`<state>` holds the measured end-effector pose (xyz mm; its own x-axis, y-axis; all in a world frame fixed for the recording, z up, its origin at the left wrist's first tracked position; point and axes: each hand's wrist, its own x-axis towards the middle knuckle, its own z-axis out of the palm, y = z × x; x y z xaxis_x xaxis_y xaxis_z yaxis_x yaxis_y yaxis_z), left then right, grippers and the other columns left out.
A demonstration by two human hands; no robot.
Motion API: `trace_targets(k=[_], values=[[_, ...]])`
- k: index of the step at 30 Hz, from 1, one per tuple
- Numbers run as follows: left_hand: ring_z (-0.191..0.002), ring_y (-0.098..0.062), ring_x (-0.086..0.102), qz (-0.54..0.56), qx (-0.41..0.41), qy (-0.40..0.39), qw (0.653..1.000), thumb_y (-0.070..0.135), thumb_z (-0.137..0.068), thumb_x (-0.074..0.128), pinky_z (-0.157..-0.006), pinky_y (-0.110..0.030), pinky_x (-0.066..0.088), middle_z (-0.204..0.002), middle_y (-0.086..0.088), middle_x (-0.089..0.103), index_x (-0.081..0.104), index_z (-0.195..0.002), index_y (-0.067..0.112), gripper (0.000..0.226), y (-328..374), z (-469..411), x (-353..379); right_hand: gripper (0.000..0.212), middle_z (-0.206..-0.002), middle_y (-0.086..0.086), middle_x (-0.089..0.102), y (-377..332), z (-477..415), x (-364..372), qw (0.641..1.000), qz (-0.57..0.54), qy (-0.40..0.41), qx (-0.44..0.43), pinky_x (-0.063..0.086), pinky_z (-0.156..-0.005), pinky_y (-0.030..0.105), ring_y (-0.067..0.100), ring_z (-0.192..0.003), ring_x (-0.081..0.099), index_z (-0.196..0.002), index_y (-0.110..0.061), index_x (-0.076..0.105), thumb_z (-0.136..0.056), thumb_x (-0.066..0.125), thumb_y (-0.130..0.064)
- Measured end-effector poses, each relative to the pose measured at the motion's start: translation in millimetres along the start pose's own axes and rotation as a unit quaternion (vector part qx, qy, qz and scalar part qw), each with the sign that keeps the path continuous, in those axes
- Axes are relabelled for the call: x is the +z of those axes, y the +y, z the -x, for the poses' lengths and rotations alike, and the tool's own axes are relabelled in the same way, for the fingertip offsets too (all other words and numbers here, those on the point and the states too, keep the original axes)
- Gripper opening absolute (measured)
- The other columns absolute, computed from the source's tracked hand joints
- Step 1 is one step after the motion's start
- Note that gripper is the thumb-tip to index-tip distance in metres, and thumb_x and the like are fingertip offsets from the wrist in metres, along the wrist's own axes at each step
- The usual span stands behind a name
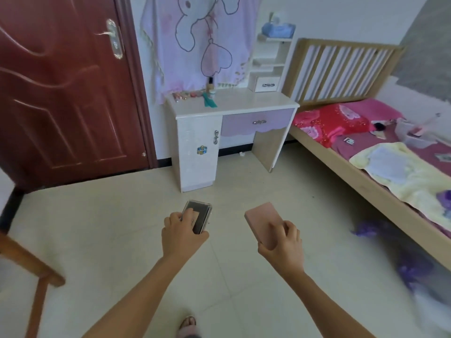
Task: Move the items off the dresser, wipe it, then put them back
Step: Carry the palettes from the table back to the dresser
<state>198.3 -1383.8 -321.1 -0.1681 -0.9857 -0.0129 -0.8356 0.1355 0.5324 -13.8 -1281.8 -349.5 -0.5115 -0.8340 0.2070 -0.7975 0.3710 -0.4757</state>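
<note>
The white dresser [253, 100] with a lilac drawer stands against the far wall, a few steps ahead of me. On its top left sit a brown bottle [210, 87], a teal cloth-like item [209, 101] and a row of small cosmetics [185, 95]. My left hand [181, 234] grips a dark box with a clear lid [200, 214]. My right hand [284, 242] holds a flat pink box [262, 219]. Both hands are out in front of me over the floor, well short of the dresser.
A red-brown door [66, 89] is to the left of the dresser, a wooden bed [353, 152] with pink bedding and loose items to the right. White shelves [269, 62] rise at the dresser's back right. A wooden chair [29, 272] is at the near left. Purple clutter [373, 228] lies by the bed.
</note>
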Motion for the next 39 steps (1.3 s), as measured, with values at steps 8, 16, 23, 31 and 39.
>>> trace_targets(k=[8,16,23,31,39], values=[[-0.109,-0.029,0.037,0.082,0.014,0.027,0.996,0.028,-0.072,0.066,-0.083,-0.036,0.040,-0.113,-0.012,0.046,0.050,-0.113,0.015,0.046,58,-109,12,0.060,-0.124,0.016,0.045,13,-98,-14,0.999,0.028,0.023,-0.014,0.040,-0.083,0.037,0.035,-0.109,0.042,-0.115,-0.012,0.055,-0.061,0.062,-0.037],[-0.113,-0.030,0.035,0.103,0.026,0.027,0.994,0.026,-0.072,0.066,-0.084,-0.036,0.039,-0.118,-0.013,0.044,0.049,-0.118,0.015,0.050,100,-236,21,0.067,-0.125,0.013,0.041,16,-228,-16,0.997,0.057,0.051,0.013,0.037,-0.089,0.036,0.031,-0.111,0.038,-0.122,-0.016,0.050,-0.061,0.056,-0.045],[-0.113,-0.028,0.037,0.081,0.021,-0.020,0.996,0.028,-0.072,0.067,-0.085,-0.034,0.039,-0.118,-0.011,0.044,0.048,-0.120,0.018,0.053,116,-300,55,0.064,-0.120,0.013,0.047,45,-281,15,0.997,0.066,0.030,0.030,0.039,-0.081,0.035,0.034,-0.105,0.045,-0.117,-0.016,0.054,-0.059,0.060,-0.043],[-0.113,-0.026,0.036,0.077,0.027,0.000,0.997,0.029,-0.075,0.066,-0.086,-0.035,0.039,-0.122,-0.010,0.042,0.044,-0.126,0.018,0.057,176,-392,95,0.064,-0.121,0.015,0.047,78,-411,29,0.998,0.065,0.019,-0.003,0.039,-0.084,0.038,0.033,-0.105,0.045,-0.119,-0.014,0.053,-0.064,0.062,-0.044],[-0.113,-0.026,0.037,0.059,-0.014,0.040,0.997,0.029,-0.074,0.065,-0.089,-0.035,0.039,-0.122,-0.009,0.043,0.045,-0.125,0.021,0.056,248,-496,129,0.063,-0.119,0.016,0.049,110,-568,38,0.997,0.004,0.013,-0.073,0.040,-0.082,0.037,0.035,-0.102,0.048,-0.117,-0.027,0.043,-0.059,0.060,-0.043]])
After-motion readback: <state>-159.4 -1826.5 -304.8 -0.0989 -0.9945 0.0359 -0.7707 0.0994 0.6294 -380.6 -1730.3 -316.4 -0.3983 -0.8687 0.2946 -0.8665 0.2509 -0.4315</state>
